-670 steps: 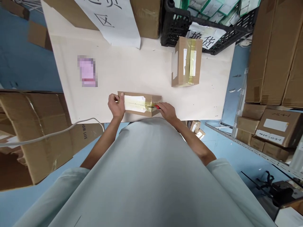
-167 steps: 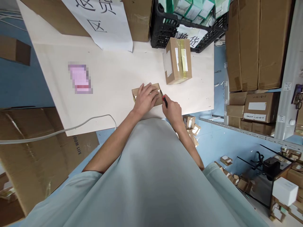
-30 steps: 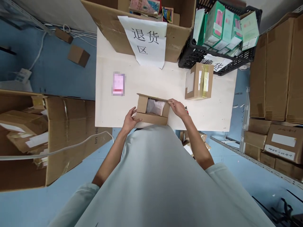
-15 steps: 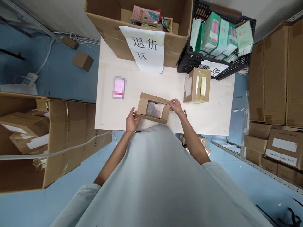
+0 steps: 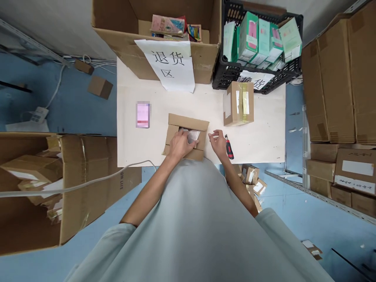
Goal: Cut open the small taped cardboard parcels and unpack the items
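A small cardboard box lies open near the front edge of the white table, its flaps spread. My left hand reaches into it, fingers curled on the white wrapped content inside. My right hand hovers just right of the box, fingers loosely apart and holding nothing. A red and black box cutter lies on the table beside my right hand.
A taped brown box stands behind my right hand. A large carton with a paper sign and a black crate of green boxes sit at the table's back. A pink item lies left. Cartons stand on both sides.
My left hand has moved from the box's left flap into the box. My right hand has let go of the right flap and drawn back. The cutter now shows on the table.
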`<act>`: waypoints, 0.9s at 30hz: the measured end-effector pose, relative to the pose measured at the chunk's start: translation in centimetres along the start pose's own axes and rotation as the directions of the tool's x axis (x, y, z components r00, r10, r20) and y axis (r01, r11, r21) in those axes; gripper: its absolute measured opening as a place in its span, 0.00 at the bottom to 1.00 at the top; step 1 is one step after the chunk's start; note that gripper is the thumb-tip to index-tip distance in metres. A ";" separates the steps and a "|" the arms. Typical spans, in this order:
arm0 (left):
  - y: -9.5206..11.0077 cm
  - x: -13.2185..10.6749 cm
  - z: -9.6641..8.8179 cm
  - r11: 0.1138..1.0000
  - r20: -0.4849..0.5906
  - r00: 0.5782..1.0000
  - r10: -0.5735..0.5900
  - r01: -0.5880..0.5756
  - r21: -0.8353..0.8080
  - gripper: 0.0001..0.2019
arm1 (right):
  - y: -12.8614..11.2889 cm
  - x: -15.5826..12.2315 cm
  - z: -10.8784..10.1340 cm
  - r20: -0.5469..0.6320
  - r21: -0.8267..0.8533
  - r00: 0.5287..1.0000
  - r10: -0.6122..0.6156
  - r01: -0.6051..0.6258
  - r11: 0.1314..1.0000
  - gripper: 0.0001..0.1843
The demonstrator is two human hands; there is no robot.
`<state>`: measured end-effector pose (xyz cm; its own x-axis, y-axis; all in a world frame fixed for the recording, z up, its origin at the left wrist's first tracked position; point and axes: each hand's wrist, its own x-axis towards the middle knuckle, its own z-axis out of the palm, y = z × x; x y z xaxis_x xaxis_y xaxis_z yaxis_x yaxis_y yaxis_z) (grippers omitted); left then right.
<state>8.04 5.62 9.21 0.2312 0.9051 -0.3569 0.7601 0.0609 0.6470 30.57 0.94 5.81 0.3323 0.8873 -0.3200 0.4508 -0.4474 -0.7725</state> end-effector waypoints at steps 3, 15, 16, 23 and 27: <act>1.1 1.9 2.0 0.995 0.017 1.000 -0.022 0.020 0.101 0.22 | 0.3 -2.0 0.1 0.054 -0.002 0.998 0.018 -0.018 1.000 0.20; -0.9 2.6 0.6 0.960 -0.012 0.998 -0.068 0.069 0.270 0.13 | 1.3 -3.5 2.2 0.183 -0.066 0.976 0.114 -0.104 0.992 0.14; -1.1 2.5 0.0 0.968 -0.019 0.998 -0.063 0.065 0.244 0.13 | 1.3 -3.4 2.3 0.183 -0.065 0.977 0.106 -0.096 0.993 0.13; 0.6 -0.9 -6.7 0.987 -0.101 0.995 0.001 0.015 0.158 0.12 | 0.6 -2.7 2.0 0.194 -0.061 0.980 0.054 -0.042 0.997 0.12; 2.8 -4.0 -11.7 0.999 -0.178 0.983 0.047 -0.042 0.028 0.15 | -0.5 -2.3 1.0 0.152 0.065 0.988 0.032 -0.042 0.997 0.14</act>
<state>2.12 7.13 20.28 0.1548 0.9673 -0.2010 0.7663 0.0108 0.6424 28.72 -0.78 6.36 0.2170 0.8794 -0.4237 0.3812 -0.4760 -0.7926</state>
